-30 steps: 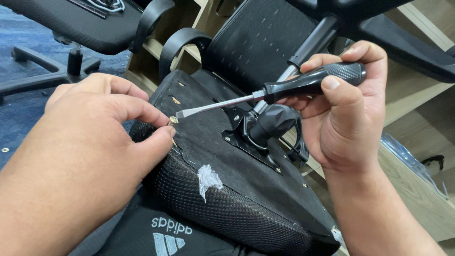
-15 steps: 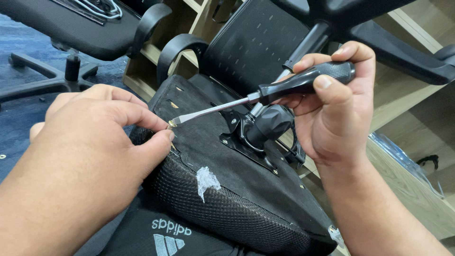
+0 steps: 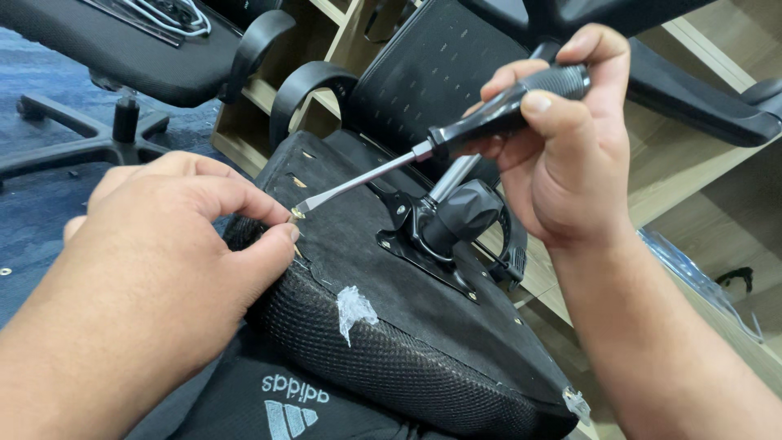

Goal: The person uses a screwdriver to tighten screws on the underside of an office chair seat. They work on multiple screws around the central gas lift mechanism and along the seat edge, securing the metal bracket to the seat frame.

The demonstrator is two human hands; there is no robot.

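Note:
An upturned black office chair seat (image 3: 383, 326) rests on my lap, its underside facing up with a black metal mechanism (image 3: 444, 228) bolted at the middle. My right hand (image 3: 562, 155) grips a black-handled screwdriver (image 3: 440, 147); its metal tip meets a small screw (image 3: 298, 214) near the seat's left edge. My left hand (image 3: 163, 261) lies on the mesh rim of the seat, thumb and forefinger pinched right at that screw. A scrap of clear tape (image 3: 354, 308) sticks to the near rim.
A second black office chair (image 3: 122, 57) with a star base (image 3: 90, 138) stands at the upper left on blue carpet. Wooden shelving (image 3: 692, 179) runs behind and to the right. A black armrest (image 3: 305, 90) curves up beyond the seat. Clear plastic wrap (image 3: 700, 277) lies at right.
My right hand has lifted slightly, tilting the screwdriver handle higher while its tip stays at the screw. The left hand keeps its pinch.

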